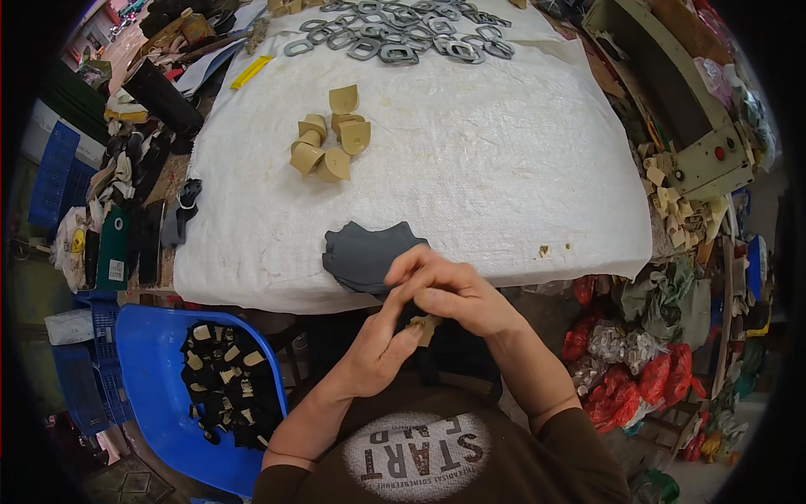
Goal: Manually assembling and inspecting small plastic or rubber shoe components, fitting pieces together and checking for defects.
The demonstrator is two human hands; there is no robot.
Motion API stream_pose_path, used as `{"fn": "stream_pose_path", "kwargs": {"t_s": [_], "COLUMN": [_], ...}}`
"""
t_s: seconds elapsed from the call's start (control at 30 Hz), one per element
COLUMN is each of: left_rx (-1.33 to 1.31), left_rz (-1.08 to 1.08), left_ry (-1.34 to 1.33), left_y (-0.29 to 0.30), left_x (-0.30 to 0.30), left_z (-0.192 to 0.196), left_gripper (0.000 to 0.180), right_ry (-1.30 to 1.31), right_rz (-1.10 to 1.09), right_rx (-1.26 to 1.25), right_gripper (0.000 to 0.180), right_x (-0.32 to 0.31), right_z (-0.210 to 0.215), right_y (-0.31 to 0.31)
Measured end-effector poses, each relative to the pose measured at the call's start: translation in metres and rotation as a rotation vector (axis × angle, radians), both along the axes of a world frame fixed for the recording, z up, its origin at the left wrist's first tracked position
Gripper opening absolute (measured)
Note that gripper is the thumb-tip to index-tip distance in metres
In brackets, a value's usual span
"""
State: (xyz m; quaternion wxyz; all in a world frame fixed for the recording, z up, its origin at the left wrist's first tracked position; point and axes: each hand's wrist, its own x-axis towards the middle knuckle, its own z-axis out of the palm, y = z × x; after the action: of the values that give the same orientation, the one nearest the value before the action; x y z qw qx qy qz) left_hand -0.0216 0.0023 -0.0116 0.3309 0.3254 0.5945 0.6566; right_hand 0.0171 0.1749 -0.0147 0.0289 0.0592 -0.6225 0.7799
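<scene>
Just below the centre of the head view, toward six o'clock, a small tan piece (426, 334) sits at the left hand (374, 354), whose thumb and fingers pinch it beyond the near edge of the desk (504, 160). The right hand (462, 294) arches over it from four o'clock, fingers bent and meeting the left fingertips; whether they grip anything, I cannot tell, as the hands hide the contact.

A slip looks the likeliest trouble: the piece is small, the pinch narrow, and no desk lies beneath to catch it, so it could drop toward the lap. A second risk is the stack of dark grey sheets (363, 256), just off centre at nine o'clock and close to the desk's edge; a sweep of the right fingers could fan it or drag a sheet off.

White woven sheeting, creased and lightly stained, covers the desk. On it, curved tan pieces (353, 136) cluster at eleven o'clock and grey rings (399, 52) lie heaped at twelve. Around it the room is crowded: a blue plastic container (149, 395) with dark and tan pieces (231, 378) at eight, red bags (611, 401) at four, a grey-green machine (714, 164) with a red button at two.
</scene>
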Motion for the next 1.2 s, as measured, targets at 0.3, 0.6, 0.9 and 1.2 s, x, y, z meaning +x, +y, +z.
{"fn": "stream_pose_path", "kwargs": {"t_s": [0.3, 0.6, 0.9, 1.2], "left_rx": [-0.020, 0.169, 0.042, -0.457], "left_rz": [0.091, 0.318, 0.266, 1.182], "left_ry": [-0.182, -0.399, -0.313, 0.486], "left_y": [0.000, 0.011, -0.015, -0.125], "left_x": [0.005, 0.009, 0.005, -0.011], "left_z": [-0.003, -0.007, -0.017, -0.047], "left_gripper": [0.035, 0.040, 0.033, 0.027], "right_ry": [0.155, -0.099, 0.043, 0.270], "right_rz": [-0.083, -0.060, -0.165, -0.338], "right_rx": [0.249, -0.267, 0.163, 1.091], "right_gripper": [0.015, 0.043, 0.032, 0.030], "right_x": [0.009, 0.016, 0.011, -0.013], "right_z": [-0.012, -0.013, -0.012, -0.014], "right_y": [-0.024, -0.041, -0.053, -0.013]}}
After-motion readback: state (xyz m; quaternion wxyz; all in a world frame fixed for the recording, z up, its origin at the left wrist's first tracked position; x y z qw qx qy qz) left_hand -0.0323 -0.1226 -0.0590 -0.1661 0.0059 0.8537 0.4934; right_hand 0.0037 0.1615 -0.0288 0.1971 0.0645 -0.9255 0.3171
